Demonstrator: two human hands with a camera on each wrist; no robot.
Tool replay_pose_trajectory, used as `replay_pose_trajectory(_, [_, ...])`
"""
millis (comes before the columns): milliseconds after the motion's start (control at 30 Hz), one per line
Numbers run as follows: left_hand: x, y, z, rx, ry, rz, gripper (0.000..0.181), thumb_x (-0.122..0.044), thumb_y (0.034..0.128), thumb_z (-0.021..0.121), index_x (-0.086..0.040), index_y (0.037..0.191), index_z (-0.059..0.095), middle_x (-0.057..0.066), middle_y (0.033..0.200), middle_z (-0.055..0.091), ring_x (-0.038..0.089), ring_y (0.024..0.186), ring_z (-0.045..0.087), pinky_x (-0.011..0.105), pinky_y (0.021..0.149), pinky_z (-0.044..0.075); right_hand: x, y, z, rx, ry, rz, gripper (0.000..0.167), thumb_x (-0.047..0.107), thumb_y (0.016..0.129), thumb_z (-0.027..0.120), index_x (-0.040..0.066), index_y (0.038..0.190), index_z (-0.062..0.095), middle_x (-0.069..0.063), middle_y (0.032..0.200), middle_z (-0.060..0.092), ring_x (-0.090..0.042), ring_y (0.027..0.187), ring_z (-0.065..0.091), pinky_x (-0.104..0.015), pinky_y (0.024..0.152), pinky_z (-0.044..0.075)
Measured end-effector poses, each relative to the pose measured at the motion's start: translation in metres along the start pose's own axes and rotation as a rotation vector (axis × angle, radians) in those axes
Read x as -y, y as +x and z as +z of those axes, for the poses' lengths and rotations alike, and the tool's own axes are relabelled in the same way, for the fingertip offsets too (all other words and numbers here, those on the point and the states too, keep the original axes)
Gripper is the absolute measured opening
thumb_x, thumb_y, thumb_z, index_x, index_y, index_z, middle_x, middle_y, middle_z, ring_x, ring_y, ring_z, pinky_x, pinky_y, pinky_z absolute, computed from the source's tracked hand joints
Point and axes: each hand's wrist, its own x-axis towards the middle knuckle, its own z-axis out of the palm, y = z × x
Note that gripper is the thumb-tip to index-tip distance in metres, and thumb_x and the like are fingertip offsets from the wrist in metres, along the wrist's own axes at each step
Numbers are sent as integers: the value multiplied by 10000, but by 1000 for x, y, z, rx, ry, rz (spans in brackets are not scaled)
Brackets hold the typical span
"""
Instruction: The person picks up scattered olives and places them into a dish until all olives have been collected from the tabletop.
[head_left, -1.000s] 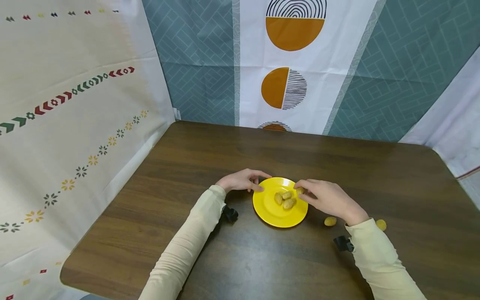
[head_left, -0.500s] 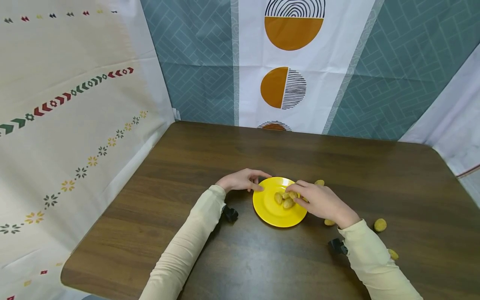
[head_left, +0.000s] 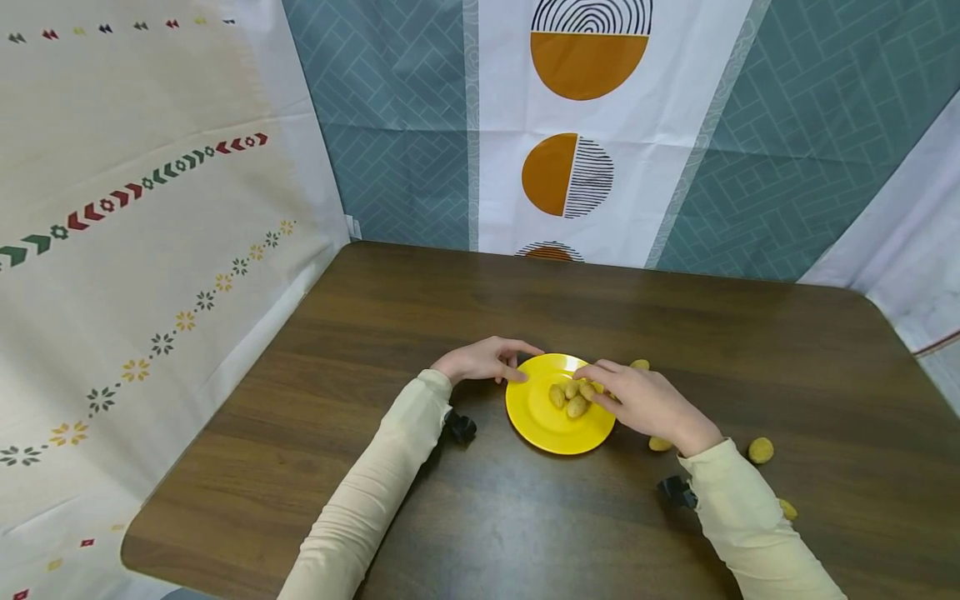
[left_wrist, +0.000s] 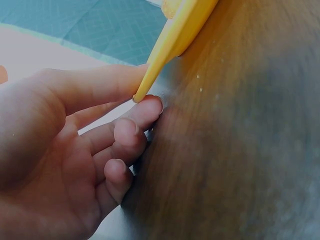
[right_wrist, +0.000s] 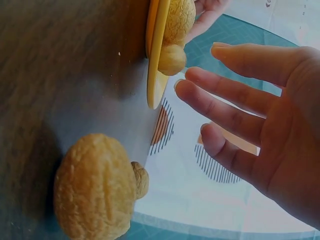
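A round yellow plate lies on the table, with several wrinkled tan walnuts grouped near its middle. My left hand pinches the plate's left rim; in the left wrist view its thumb lies on top of the rim and a fingertip underneath. Above the right side of the plate hovers my right hand, its fingers spread apart. Close to those fingertips is a walnut on the plate, seen in the right wrist view, with a visible gap between. Nothing is held in the right hand.
On the brown table right of the plate lie loose walnuts: one behind the right hand, one partly under the wrist, one round walnut, and one half hidden by the sleeve. Patterned cloths hang behind and at the sides.
My right hand has moved left from the plate's right rim with a walnut and let it go beside the others. The left hand stays on the rim.
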Motion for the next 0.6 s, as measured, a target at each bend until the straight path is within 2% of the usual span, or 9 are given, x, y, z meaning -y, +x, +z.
replay_pose_trajectory(233, [0, 1, 0, 2, -3, 4, 511, -232, 922, 653, -260, 1410, 506, 33, 786, 519, 159, 611, 465, 237, 644, 455, -2, -2, -3, 16, 5, -3, 374, 120, 873, 707, 124, 1234, 609, -45, 1126, 656, -50, 638, 485, -183, 606, 490])
replay_pose_trajectory(333, [0, 2, -1, -1, 3, 5, 511, -240, 922, 655, -260, 1410, 506, 32, 785, 522, 158, 608, 467, 235, 645, 455, -4, -3, -4, 19, 6, 3, 366, 115, 867, 712, 123, 1220, 617, -43, 1132, 650, -55, 656, 505, -198, 613, 502])
replay_pose_trajectory(467, [0, 2, -1, -1, 8, 0, 508, -252, 920, 658, -263, 1406, 512, 33, 800, 533, 157, 620, 472, 235, 638, 451, -10, -5, -6, -4, -12, 25, 361, 101, 860, 717, 108, 1208, 625, -63, 1148, 646, -130, 776, 598, -325, 717, 567])
replay_pose_trajectory(600, [-1, 0, -1, -1, 4, -6, 510, -256, 915, 665, -269, 1402, 515, 38, 810, 536, 162, 630, 472, 238, 634, 448, -19, -7, -10, -28, -62, 69, 391, 89, 854, 720, 85, 1230, 614, -104, 1189, 641, -261, 965, 645, -495, 865, 529])
